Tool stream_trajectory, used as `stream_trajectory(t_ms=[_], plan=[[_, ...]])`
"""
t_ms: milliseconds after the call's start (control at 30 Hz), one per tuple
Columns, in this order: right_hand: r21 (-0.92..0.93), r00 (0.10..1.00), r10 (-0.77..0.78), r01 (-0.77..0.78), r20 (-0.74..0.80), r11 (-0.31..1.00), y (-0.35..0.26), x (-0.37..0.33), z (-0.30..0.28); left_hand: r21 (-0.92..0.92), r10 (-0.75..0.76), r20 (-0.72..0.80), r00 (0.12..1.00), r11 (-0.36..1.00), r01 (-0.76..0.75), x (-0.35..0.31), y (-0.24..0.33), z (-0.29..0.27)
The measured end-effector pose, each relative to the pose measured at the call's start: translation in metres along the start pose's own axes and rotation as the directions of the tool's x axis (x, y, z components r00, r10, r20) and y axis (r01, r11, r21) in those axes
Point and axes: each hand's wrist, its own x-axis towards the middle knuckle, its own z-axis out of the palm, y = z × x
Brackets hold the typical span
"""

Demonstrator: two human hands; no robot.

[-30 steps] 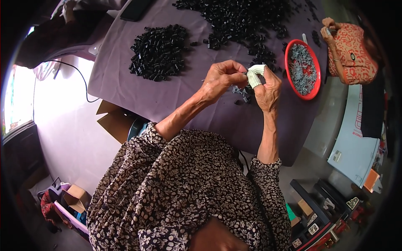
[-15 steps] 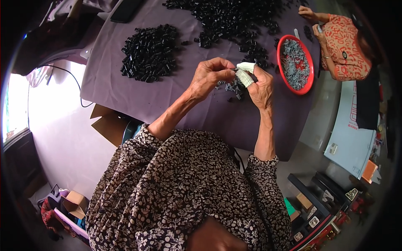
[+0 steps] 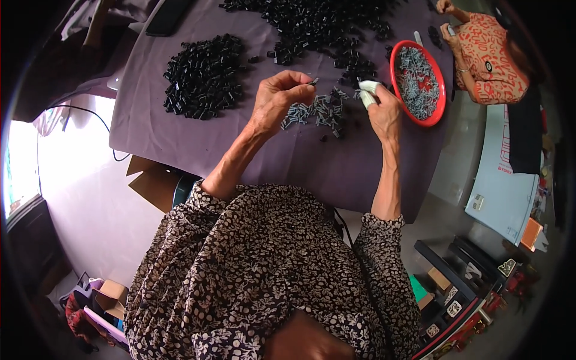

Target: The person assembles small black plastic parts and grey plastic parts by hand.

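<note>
"Black stubby plastic piece: where?"
"Pinched in the bare left hand, tip outward."
"And the white-capped right hand?"
"Narrow, contents unclear; thin grey metal pins lie near, likely for reach."

The piece in the left hand is too small to tell its exact form, and this hand covers a part of it. On the right hand, white finger covers hide the fingertips, so I cannot tell what they hold. The large pile of black parts and the dark flat object are cut off by the upper edge.
</note>
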Motion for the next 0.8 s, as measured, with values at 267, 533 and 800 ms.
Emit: stream_trajectory(t_ms=[267,533,800], plan=[[-0.216,0.960,-0.246,0.270,0.134,0.938,0.008,0.026,0.032,-0.010,0.013,-0.045,0.999,1.000,-0.014,0.003,0.002,-0.003],[-0.358,0.878,-0.411,0.476,0.246,0.803,0.010,0.028,0.037,-0.054,-0.001,-0.027,1.000,0.999,-0.001,0.005,0.009,0.004],[-0.121,0.964,-0.256,0.263,0.072,0.957,-0.037,0.032,0.014,-0.066,0.024,-0.023,0.999,0.998,-0.025,0.004,0.020,0.007]])
